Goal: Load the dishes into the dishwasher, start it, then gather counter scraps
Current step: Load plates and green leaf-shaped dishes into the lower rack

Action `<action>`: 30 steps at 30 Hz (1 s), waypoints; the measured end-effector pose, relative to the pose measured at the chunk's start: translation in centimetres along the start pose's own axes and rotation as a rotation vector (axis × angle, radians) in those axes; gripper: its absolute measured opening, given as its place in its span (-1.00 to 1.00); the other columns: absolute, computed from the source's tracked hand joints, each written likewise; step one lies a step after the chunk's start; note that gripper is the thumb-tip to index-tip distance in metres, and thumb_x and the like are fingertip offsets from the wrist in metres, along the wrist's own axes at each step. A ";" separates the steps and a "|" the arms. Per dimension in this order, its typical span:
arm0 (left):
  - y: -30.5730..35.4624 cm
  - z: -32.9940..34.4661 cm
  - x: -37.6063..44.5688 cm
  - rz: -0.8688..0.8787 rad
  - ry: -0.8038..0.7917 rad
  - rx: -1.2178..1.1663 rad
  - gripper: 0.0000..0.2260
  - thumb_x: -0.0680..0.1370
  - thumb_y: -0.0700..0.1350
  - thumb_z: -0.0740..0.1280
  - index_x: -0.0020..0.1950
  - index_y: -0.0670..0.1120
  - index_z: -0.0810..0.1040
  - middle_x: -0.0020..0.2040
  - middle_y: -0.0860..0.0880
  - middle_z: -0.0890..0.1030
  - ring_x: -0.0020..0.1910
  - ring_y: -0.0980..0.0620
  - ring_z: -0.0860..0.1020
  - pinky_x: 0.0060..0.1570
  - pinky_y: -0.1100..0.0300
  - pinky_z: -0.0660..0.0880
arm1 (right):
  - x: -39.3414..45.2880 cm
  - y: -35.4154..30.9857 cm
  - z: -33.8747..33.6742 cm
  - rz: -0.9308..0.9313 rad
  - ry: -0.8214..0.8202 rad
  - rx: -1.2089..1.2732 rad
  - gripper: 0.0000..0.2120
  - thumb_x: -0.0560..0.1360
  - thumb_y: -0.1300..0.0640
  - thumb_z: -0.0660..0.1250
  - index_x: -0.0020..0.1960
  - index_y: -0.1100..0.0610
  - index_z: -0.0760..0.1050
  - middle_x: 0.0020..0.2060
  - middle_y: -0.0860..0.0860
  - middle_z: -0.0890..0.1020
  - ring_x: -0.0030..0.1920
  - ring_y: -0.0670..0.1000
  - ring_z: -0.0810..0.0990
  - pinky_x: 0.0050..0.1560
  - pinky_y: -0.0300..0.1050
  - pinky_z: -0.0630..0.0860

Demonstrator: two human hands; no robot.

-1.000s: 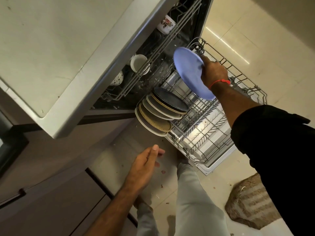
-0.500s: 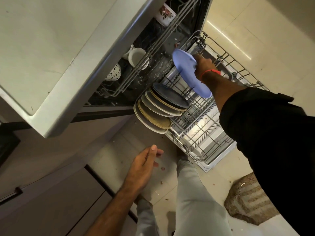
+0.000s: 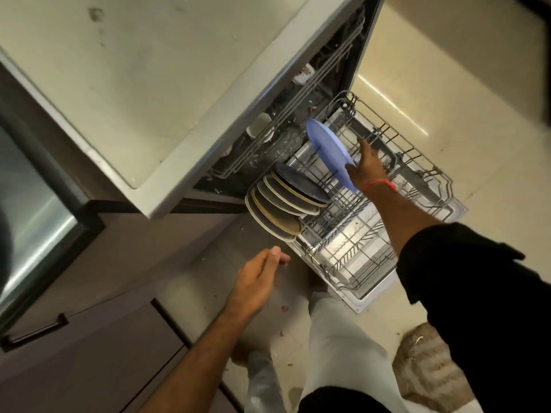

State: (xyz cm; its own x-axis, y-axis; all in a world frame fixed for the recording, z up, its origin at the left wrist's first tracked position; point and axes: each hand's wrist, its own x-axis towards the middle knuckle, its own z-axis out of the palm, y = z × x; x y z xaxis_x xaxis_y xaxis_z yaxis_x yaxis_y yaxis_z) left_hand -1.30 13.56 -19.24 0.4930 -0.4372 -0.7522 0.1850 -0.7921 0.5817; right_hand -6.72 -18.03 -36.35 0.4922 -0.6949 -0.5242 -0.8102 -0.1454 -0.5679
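The dishwasher's lower rack (image 3: 429,162) is pulled out over the open door. A light blue plate (image 3: 328,149) stands on edge among the rack's tines, and my right hand (image 3: 365,166) grips its near rim. Several plates (image 3: 286,204), cream ones and a dark one, stand in a row at the rack's near left corner. My left hand (image 3: 259,281) hovers with straight fingers, holding nothing, below that row. Cups (image 3: 262,128) sit in the upper rack under the counter edge.
The pale countertop (image 3: 149,84) overhangs the dishwasher at upper left. Dark cabinet fronts (image 3: 89,338) with a handle lie at lower left. A woven mat (image 3: 429,365) lies on the tiled floor at lower right. My legs stand right before the open door.
My right hand has lowered the blue plate from above the rack down between the tines. My left hand has stayed in about the same place.
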 end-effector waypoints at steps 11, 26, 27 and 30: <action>-1.6 -6.6 -8.3 0.230 0.099 -0.092 -0.79 0.68 -0.04 0.24 -0.04 0.04 0.66 -0.09 0.09 0.67 -0.02 0.09 0.64 -0.08 0.23 0.62 | -21.7 -10.1 3.2 -0.189 -0.051 0.178 -0.74 0.58 0.22 0.29 0.26 0.13 0.54 0.02 0.05 0.63 -0.02 0.03 0.60 0.05 -0.20 0.47; -22.8 -26.6 -27.1 0.257 0.610 -0.457 -0.90 0.64 -0.12 0.32 0.00 -0.09 0.62 -0.05 -0.06 0.68 -0.27 0.11 0.65 -0.38 0.39 0.44 | -50.4 -32.3 22.0 -0.657 -0.578 0.188 -0.73 0.57 0.30 0.29 0.06 -0.06 0.57 -0.11 -0.04 0.72 -0.23 -0.18 0.65 -0.14 -0.26 0.55; -24.2 -27.6 -28.2 0.235 0.652 -0.518 -0.91 0.64 -0.11 0.33 0.02 -0.09 0.61 -0.04 -0.07 0.68 -0.27 0.09 0.66 -0.39 0.36 0.45 | -51.8 -33.5 23.2 -0.668 -0.619 0.204 -0.75 0.57 0.31 0.29 0.10 0.00 0.58 -0.10 -0.01 0.72 -0.23 -0.18 0.65 -0.13 -0.23 0.57; -29.1 -30.2 -31.8 0.196 0.772 -0.710 -0.91 0.63 -0.08 0.34 0.03 -0.08 0.60 -0.04 -0.03 0.69 -0.29 0.06 0.65 -0.40 0.28 0.48 | -56.7 -37.4 27.3 -0.671 -0.751 0.262 -0.77 0.59 0.31 0.26 0.16 0.10 0.57 -0.07 0.03 0.72 -0.19 -0.04 0.68 -0.12 -0.13 0.58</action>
State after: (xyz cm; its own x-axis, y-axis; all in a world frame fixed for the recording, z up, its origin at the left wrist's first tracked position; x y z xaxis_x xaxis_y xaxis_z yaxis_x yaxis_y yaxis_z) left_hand 3.27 63.36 -2.86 0.9272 0.0555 -0.3704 0.3739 -0.1987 0.9059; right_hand 4.34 46.02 -2.73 0.9605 0.1029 -0.2587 -0.2462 -0.1198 -0.9618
